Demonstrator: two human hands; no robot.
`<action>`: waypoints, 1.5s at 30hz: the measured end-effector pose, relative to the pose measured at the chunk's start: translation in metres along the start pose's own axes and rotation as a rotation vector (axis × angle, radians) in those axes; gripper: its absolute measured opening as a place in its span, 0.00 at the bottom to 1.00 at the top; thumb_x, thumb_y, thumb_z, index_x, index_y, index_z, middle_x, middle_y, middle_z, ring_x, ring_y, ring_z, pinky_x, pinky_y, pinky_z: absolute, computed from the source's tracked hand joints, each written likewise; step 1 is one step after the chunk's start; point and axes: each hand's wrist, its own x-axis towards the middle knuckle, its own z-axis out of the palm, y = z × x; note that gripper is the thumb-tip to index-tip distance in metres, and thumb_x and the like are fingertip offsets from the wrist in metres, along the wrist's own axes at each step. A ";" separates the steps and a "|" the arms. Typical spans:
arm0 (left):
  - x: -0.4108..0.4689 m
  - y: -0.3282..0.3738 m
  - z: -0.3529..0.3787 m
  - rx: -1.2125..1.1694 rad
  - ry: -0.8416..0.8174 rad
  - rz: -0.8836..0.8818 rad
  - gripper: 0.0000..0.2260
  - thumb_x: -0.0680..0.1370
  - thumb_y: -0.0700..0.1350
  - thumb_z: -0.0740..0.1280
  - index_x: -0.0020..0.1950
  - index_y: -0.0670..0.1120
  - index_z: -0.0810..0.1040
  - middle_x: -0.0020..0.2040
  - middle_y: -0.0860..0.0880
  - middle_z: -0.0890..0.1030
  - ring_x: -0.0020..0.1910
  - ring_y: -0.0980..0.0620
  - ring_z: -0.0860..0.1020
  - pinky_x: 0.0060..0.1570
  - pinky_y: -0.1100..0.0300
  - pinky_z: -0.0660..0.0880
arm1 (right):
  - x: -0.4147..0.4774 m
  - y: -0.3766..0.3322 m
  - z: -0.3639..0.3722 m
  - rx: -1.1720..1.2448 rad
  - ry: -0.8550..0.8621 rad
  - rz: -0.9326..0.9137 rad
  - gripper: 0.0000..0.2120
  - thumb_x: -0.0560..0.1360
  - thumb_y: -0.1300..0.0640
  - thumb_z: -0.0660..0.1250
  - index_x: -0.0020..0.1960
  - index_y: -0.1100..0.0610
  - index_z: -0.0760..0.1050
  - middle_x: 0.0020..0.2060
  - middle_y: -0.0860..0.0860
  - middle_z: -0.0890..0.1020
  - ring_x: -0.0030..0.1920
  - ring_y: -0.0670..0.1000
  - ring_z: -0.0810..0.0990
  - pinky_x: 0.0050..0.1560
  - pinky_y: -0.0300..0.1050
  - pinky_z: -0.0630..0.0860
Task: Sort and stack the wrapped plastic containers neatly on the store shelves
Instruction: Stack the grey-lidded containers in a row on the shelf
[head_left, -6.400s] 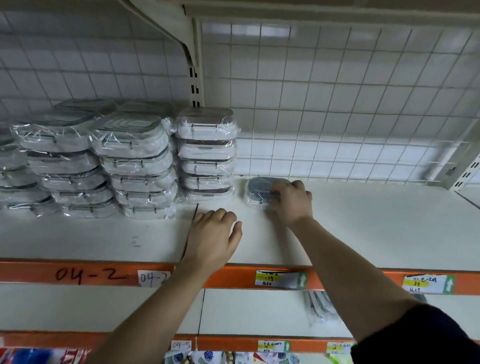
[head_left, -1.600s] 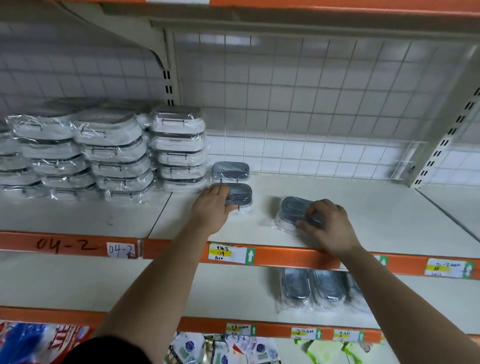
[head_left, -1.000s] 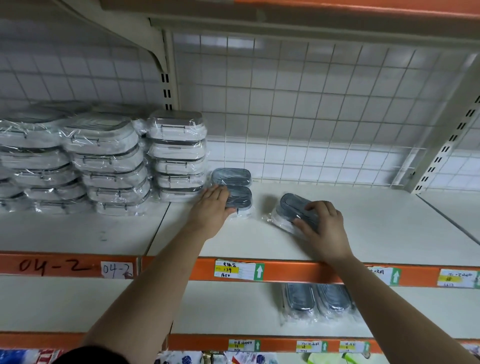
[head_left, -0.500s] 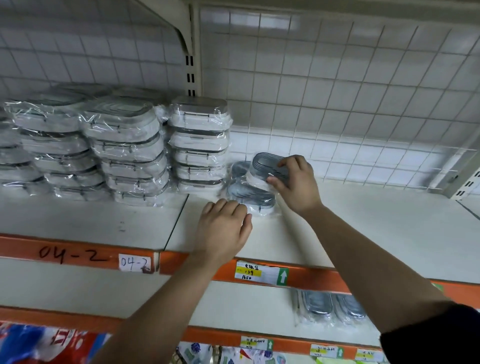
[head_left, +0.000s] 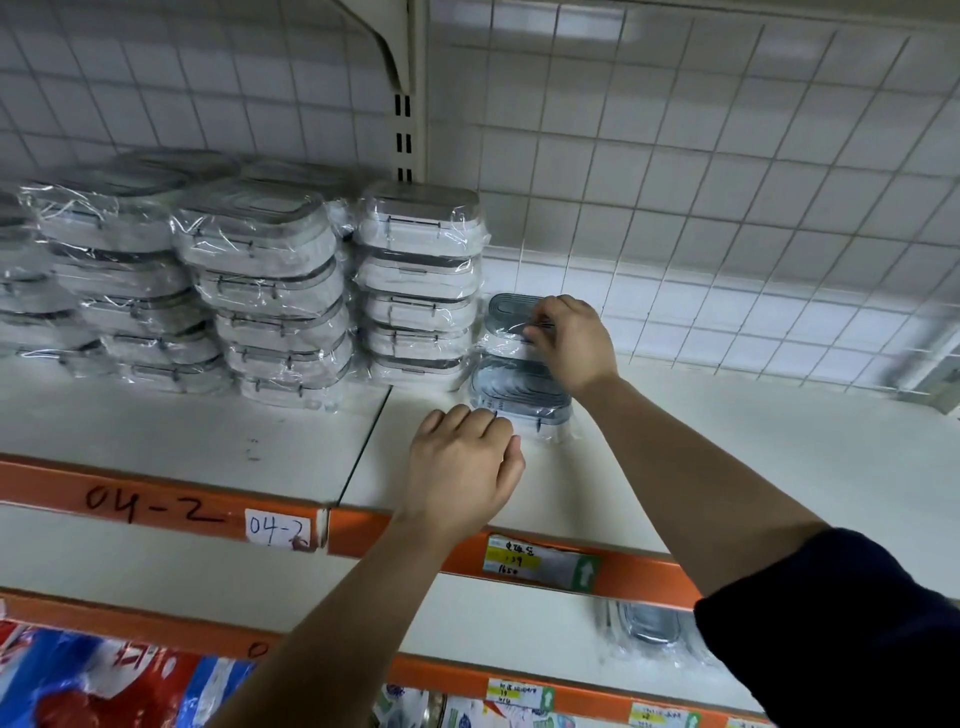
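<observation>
Two small wrapped containers with grey ribbed lids stand on the white upper shelf, right of the white stacks. My right hand grips the back grey-lidded container, which sits raised against the wire grid, apparently on top of another one I cannot see. The front grey-lidded container lies flat on the shelf. My left hand rests on the shelf, palm down. Its bent fingertips touch that container's near edge and hold nothing. Stacks of larger white wrapped containers fill the shelf to the left.
More white stacks reach to the left edge. The orange shelf front carries a price tag. More small grey containers lie on the lower shelf. Coloured packets sit below. A wire grid backs the shelf.
My right hand carried a small grey container from the shelf's middle to the back spot beside the white stack. My left hand slid back from the front container to its near edge.
</observation>
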 end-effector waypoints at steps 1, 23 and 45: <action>0.000 0.000 0.000 0.005 -0.013 -0.002 0.11 0.75 0.47 0.61 0.34 0.47 0.76 0.32 0.50 0.76 0.34 0.47 0.75 0.37 0.55 0.70 | -0.001 0.001 -0.002 -0.013 -0.010 0.003 0.08 0.77 0.54 0.68 0.53 0.58 0.78 0.51 0.54 0.81 0.57 0.59 0.74 0.54 0.53 0.73; -0.044 0.105 -0.031 -0.090 -0.128 -0.068 0.13 0.78 0.51 0.61 0.46 0.44 0.80 0.41 0.46 0.80 0.41 0.42 0.78 0.44 0.50 0.73 | -0.223 0.074 -0.168 0.086 0.131 0.119 0.15 0.75 0.48 0.61 0.54 0.55 0.78 0.46 0.49 0.80 0.50 0.54 0.76 0.48 0.49 0.74; -0.204 0.262 0.100 -0.312 -0.600 -0.104 0.14 0.76 0.51 0.58 0.43 0.45 0.80 0.39 0.46 0.81 0.38 0.42 0.79 0.41 0.53 0.75 | -0.413 0.218 -0.062 -0.075 -0.394 0.332 0.21 0.79 0.54 0.64 0.71 0.59 0.71 0.69 0.60 0.73 0.69 0.64 0.68 0.67 0.56 0.70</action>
